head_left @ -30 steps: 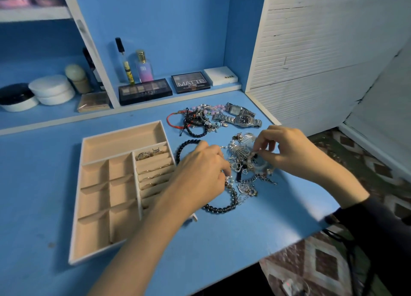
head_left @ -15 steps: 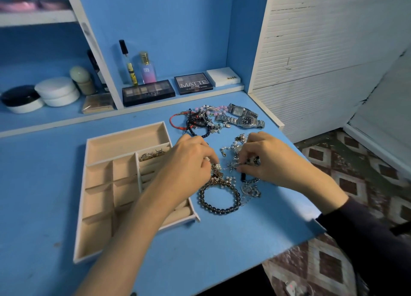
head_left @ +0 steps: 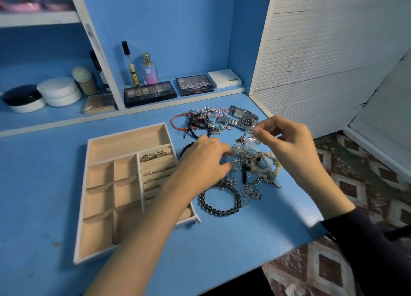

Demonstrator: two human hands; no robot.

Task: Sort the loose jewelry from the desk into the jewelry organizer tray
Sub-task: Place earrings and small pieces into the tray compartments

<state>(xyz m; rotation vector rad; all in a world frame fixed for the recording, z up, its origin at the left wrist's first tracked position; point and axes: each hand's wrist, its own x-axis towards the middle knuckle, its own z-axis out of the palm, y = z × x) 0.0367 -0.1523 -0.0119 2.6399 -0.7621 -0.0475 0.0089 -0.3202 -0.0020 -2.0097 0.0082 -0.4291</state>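
While pinching charm [head_left: 250,141] in right grip [head_left: 291,146] and pawing pile [head_left: 255,169] with curled left grip [head_left: 204,160], hold there indiscernible, risks dragging snagged chains [head_left: 261,182] off counter [head_left: 222,251] short of tray [head_left: 124,140].

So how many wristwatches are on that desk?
2: the light-faced watch at the far pile's right end, the dark-faced watch just nearer. Others may hide in the tangle.
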